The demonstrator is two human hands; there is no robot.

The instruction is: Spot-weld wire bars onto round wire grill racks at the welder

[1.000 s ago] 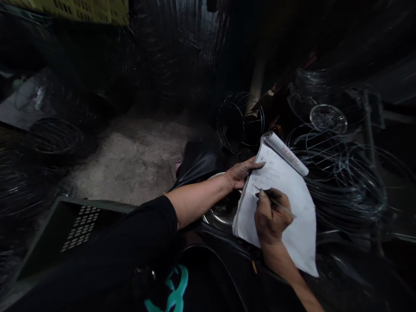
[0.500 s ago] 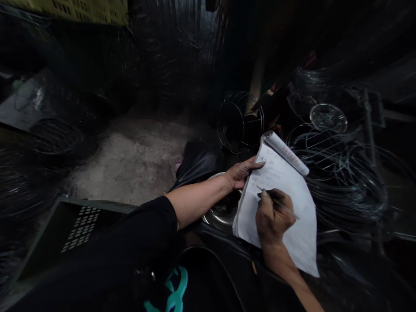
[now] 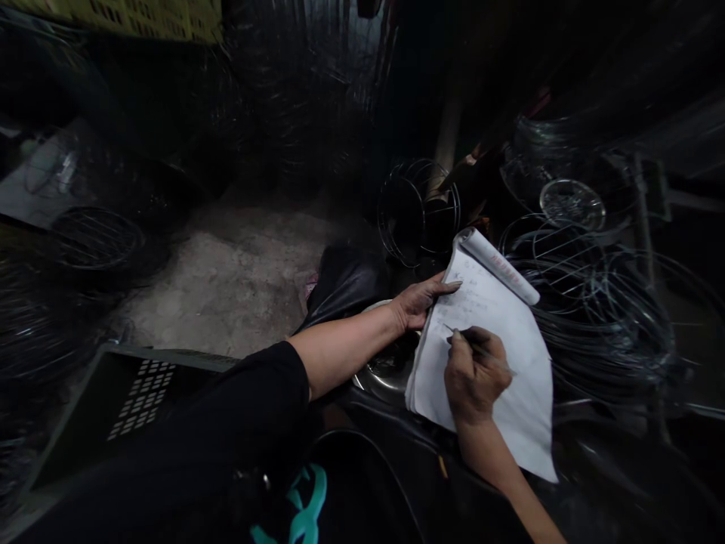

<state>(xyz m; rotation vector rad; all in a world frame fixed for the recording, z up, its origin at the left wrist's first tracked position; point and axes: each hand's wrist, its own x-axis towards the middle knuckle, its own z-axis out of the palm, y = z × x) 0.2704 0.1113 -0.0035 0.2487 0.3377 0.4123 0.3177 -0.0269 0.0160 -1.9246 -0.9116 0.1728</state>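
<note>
A white notepad (image 3: 521,393) with its top pages rolled back lies tilted in front of me. Several lines of faint handwriting cover its upper left part. My left hand (image 3: 422,304) grips the pad's left edge, thumb on the page and the other fingers underneath, mostly hidden. In my right hand (image 3: 476,374), resting on the paper, a thin pen (image 3: 448,329) is pinched, its tip at the page just below the written lines. The pen's rear end sticks out past the knuckles. Behind the left wrist, a shiny round metal piece (image 3: 388,381) shows in part.
Coiled wire rings (image 3: 606,317) are heaped to the right. A wire frame (image 3: 419,208) stands beyond the pad. At lower left is a dark plastic crate (image 3: 73,423); a yellow crate (image 3: 164,19) is at upper left. Concrete floor (image 3: 226,272) shows between. A turquoise item (image 3: 309,506) lies near my lap.
My right hand and the pen tip have shifted very slightly left on the page. My left hand and the notepad stay in place.
</note>
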